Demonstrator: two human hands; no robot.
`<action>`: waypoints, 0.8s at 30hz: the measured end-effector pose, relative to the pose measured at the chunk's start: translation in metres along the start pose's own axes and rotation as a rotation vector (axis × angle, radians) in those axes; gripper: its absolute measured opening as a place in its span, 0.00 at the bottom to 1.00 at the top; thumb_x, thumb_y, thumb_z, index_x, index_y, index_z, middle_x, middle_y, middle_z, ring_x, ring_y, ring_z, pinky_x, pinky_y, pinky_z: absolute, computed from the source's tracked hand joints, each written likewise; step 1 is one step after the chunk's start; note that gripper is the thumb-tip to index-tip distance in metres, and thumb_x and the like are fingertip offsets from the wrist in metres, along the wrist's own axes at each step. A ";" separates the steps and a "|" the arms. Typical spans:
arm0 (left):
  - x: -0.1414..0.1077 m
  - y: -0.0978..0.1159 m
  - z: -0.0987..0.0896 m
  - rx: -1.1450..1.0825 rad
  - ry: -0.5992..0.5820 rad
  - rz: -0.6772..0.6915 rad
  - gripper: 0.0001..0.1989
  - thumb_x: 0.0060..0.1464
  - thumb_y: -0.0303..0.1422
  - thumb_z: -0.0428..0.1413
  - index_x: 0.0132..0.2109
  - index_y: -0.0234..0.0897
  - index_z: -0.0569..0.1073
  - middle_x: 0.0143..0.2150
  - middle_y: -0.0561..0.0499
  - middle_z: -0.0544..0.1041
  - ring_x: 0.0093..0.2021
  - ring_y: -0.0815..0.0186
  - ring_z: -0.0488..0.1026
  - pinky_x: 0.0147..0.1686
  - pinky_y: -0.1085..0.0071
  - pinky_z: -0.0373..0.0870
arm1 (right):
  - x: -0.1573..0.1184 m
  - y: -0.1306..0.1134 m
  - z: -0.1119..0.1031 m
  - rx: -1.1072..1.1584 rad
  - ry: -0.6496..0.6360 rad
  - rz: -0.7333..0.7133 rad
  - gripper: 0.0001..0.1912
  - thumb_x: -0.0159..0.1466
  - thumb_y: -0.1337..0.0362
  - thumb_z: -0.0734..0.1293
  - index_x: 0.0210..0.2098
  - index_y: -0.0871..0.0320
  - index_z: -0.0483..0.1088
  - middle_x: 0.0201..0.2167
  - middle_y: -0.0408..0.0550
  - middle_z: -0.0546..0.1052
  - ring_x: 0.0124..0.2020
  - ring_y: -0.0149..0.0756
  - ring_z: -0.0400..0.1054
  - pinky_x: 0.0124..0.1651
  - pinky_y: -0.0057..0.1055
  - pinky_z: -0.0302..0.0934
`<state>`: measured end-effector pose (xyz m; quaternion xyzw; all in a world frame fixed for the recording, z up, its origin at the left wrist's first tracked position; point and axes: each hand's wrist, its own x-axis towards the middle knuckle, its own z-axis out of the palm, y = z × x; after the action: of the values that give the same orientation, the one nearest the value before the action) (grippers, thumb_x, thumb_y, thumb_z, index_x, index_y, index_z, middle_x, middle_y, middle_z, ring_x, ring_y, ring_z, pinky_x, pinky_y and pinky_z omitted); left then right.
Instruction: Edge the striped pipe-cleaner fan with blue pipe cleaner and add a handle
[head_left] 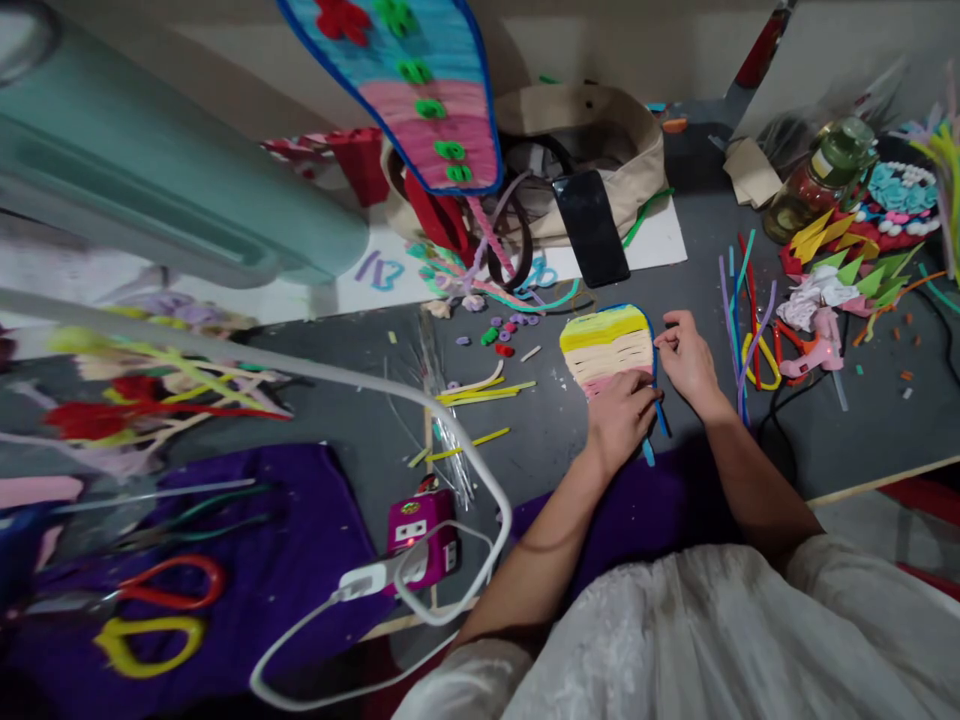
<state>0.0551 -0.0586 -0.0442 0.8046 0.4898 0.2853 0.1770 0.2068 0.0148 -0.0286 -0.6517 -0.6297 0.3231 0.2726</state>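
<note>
There's my striped patch (606, 345), flat on the worktop (540, 450): left hand (621, 418) over its lower end, right hand (686, 362) at its blue edge (654, 335). From my remote seat, I can't tell if either grip is clamped. Phone (592, 228) beyond, pink glue gun (819, 348) off right.

Our desk (862, 430) around the panel (606, 345)
Behind it we see the phone (592, 230); right, the glue gun (823, 345); far left, scissors (129, 592) on the cloth (300, 500).
</note>
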 end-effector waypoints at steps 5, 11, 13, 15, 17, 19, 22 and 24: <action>0.000 0.000 -0.001 -0.003 0.022 0.026 0.10 0.66 0.31 0.53 0.43 0.38 0.80 0.46 0.44 0.80 0.46 0.60 0.76 0.43 0.64 0.74 | 0.000 -0.001 0.000 -0.023 -0.025 0.000 0.21 0.62 0.73 0.60 0.55 0.57 0.61 0.40 0.49 0.81 0.40 0.42 0.74 0.47 0.40 0.65; -0.001 -0.002 0.000 -0.010 -0.001 0.008 0.10 0.65 0.31 0.54 0.44 0.40 0.81 0.47 0.46 0.79 0.48 0.61 0.75 0.45 0.64 0.75 | 0.001 0.002 0.001 -0.012 -0.019 -0.026 0.22 0.61 0.73 0.60 0.54 0.55 0.62 0.39 0.47 0.80 0.40 0.42 0.74 0.47 0.40 0.65; -0.001 -0.002 0.001 -0.019 -0.018 -0.008 0.10 0.66 0.31 0.53 0.45 0.41 0.81 0.48 0.46 0.79 0.48 0.61 0.75 0.45 0.64 0.74 | 0.001 0.003 0.001 -0.002 -0.005 -0.042 0.21 0.61 0.72 0.59 0.53 0.54 0.62 0.38 0.47 0.79 0.40 0.42 0.73 0.47 0.40 0.65; -0.001 -0.002 0.001 -0.018 -0.020 -0.009 0.10 0.66 0.31 0.53 0.45 0.41 0.81 0.48 0.46 0.79 0.48 0.61 0.75 0.45 0.64 0.73 | 0.002 0.003 0.001 0.004 0.009 -0.052 0.20 0.61 0.71 0.59 0.53 0.54 0.63 0.39 0.48 0.79 0.40 0.43 0.73 0.47 0.41 0.65; 0.000 -0.002 0.001 -0.008 -0.010 0.000 0.10 0.66 0.31 0.54 0.44 0.40 0.81 0.48 0.46 0.80 0.48 0.61 0.75 0.45 0.65 0.73 | 0.002 0.003 0.001 0.007 0.022 -0.058 0.20 0.62 0.71 0.59 0.53 0.54 0.63 0.39 0.48 0.79 0.40 0.42 0.73 0.48 0.40 0.65; 0.000 -0.002 0.001 -0.005 -0.005 0.004 0.10 0.66 0.31 0.54 0.44 0.40 0.81 0.48 0.46 0.80 0.48 0.61 0.75 0.45 0.65 0.73 | 0.002 0.002 0.001 0.010 0.034 -0.067 0.19 0.62 0.70 0.59 0.53 0.53 0.63 0.39 0.47 0.79 0.40 0.42 0.73 0.48 0.40 0.65; 0.000 -0.002 0.001 -0.018 -0.018 -0.005 0.10 0.66 0.31 0.53 0.45 0.41 0.81 0.48 0.46 0.79 0.48 0.61 0.75 0.46 0.64 0.73 | 0.002 0.002 0.001 0.013 0.045 -0.082 0.19 0.63 0.70 0.59 0.52 0.52 0.63 0.40 0.47 0.80 0.41 0.41 0.73 0.49 0.40 0.65; 0.000 -0.002 0.001 -0.027 -0.028 -0.010 0.11 0.66 0.32 0.53 0.45 0.41 0.81 0.48 0.46 0.79 0.49 0.61 0.75 0.46 0.64 0.74 | 0.002 0.002 0.002 0.013 0.041 -0.089 0.19 0.62 0.70 0.59 0.53 0.52 0.63 0.40 0.47 0.80 0.41 0.42 0.73 0.49 0.40 0.66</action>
<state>0.0542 -0.0582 -0.0457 0.8036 0.4874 0.2797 0.1961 0.2072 0.0168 -0.0316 -0.6279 -0.6501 0.3014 0.3038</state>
